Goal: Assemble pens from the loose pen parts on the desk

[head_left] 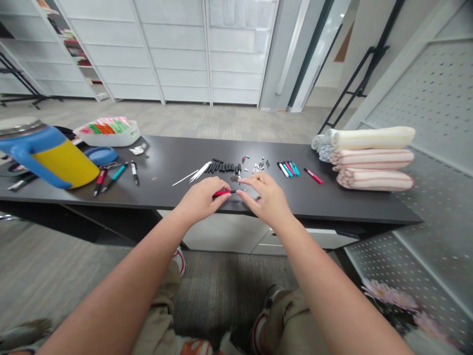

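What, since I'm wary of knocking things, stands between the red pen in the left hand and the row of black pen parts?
Nothing visible does: the red pen in the left hand lies in front of the black pen parts, apart from them.

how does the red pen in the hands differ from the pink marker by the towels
The red pen is gripped in the left hand, close to the right hand, while the pink marker lies loose on the dark tabletop. The pen sits nearly level across the view; the marker slants. The left hand partly hides the pen; the marker shows whole. Both are slim, with reddish bodies and dark parts.
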Demonstrator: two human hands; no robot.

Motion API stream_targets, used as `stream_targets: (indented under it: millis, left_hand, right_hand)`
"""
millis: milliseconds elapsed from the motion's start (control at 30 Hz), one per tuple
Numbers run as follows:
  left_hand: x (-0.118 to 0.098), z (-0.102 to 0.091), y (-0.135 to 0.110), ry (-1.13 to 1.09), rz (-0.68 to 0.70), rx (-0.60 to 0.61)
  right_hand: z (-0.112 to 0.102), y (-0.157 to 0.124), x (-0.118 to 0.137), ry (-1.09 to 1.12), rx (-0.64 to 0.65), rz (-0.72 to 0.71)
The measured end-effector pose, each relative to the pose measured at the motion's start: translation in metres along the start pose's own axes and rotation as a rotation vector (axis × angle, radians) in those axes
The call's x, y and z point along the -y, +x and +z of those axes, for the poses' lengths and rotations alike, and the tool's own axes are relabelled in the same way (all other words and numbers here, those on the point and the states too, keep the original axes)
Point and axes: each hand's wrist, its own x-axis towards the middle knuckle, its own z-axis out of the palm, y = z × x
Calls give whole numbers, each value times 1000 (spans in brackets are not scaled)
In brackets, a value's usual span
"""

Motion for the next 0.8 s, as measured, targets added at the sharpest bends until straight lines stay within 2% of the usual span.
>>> stream_targets:
  millis: [133,300,433,600,800]
  left_hand:
    - [-1,-1,0,2,38,-3]
    - [-3,-2,-1,22,23,24]
    - [-4,0,-1,25,12,17]
    - [-2,2,2,97,66,37]
    - [-3,2,1,95,83,-9]
  right_hand:
    - [8,1,-9,26,148,-100]
    - [9,1,-9,33,224,-55]
    - [6,2,-3,32,226,-25]
    - [6,3,-2,39,236,-11]
    - [6,2,-3,70,245,43]
